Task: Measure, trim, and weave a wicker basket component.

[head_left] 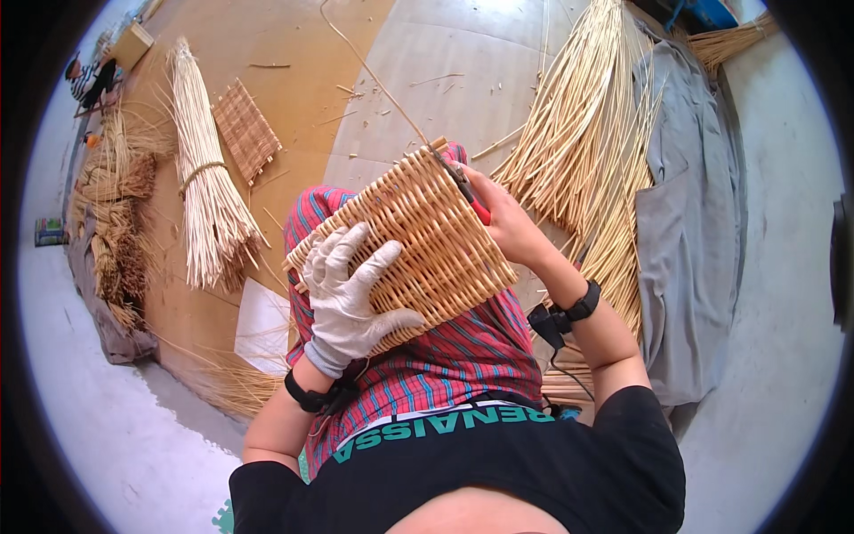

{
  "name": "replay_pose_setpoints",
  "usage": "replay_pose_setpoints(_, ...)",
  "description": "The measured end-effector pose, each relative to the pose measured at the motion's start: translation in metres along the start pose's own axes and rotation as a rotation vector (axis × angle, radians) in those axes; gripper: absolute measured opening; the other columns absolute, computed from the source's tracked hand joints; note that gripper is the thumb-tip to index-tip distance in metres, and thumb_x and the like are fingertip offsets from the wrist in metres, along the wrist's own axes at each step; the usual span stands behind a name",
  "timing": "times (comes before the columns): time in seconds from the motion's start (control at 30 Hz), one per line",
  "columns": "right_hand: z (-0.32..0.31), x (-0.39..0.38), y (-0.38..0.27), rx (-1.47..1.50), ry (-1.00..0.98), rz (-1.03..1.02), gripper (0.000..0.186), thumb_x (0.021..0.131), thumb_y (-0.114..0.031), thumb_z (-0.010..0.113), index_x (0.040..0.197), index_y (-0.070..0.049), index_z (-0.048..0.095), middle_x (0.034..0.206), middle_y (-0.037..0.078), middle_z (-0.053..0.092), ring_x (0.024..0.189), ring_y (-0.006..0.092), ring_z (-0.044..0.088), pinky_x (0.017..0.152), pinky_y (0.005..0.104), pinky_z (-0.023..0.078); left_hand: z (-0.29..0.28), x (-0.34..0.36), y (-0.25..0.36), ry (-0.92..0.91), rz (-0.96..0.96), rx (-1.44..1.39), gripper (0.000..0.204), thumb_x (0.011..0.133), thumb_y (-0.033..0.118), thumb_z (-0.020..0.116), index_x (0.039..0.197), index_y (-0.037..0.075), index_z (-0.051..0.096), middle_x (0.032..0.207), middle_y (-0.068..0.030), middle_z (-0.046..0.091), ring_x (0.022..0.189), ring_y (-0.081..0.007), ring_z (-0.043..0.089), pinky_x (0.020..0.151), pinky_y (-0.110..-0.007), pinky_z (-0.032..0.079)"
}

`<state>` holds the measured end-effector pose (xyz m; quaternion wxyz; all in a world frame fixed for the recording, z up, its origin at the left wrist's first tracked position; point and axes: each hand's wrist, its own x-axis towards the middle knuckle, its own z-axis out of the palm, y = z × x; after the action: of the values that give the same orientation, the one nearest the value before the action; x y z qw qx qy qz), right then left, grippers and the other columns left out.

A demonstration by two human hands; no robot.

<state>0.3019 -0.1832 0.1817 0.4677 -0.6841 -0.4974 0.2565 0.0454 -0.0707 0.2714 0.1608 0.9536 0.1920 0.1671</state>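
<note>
A woven wicker panel (pixel 418 240) lies tilted across my lap, over red checked cloth. My left hand (pixel 347 294), in a pale glove, rests on its near left part with the fingers spread and pressed on the weave. At the panel's far right corner my bare right hand (pixel 503 214) is closed around red-handled cutters (pixel 481 212). Their dark metal head lies against the panel's edge, partly hidden by my fingers. One long thin wicker rod (pixel 378 80) sticks out from that corner, away from me.
On the left lie a tied bundle of pale rods (pixel 200 169), a smaller woven panel (pixel 246 131), a white sheet (pixel 263 325) and darker bundles (pixel 116 214). Loose rods (pixel 578 133) spread on the right beside grey cloth (pixel 685 214). A person (pixel 89 82) sits far left.
</note>
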Motion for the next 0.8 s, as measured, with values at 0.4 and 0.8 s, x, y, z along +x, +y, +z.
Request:
replay_pose_setpoints(0.4, -0.035, 0.015, 0.004, -0.522, -0.036, 0.289, 0.044, 0.091, -0.052, 0.064, 0.096, -0.008, 0.061, 0.072, 0.012, 0.063, 0.065, 0.0295, 0.065, 0.061, 0.04, 0.049, -0.006, 0.005, 0.005, 0.048, 0.031, -0.026, 0.083, 0.061, 0.067, 0.078, 0.128, 0.018, 0.065, 0.135, -0.0128, 0.053, 0.127, -0.0338, 0.046, 0.109, -0.049, 0.033)
replay_pose_setpoints(0.8, -0.033, -0.015, -0.02, 0.554, -0.507, 0.516, 0.048, 0.098, -0.045, 0.057, 0.122, -0.003, 0.058, 0.102, 0.0, 0.06, 0.094, 0.007, 0.052, 0.083, 0.0256, 0.045, 0.0, 0.167, -0.016, -0.036, -0.359, -0.89, 0.036, 0.099, 0.025, 0.061, 0.128, 0.004, 0.061, 0.12, -0.0076, 0.065, 0.11, -0.0138, 0.059, 0.096, -0.03, 0.044)
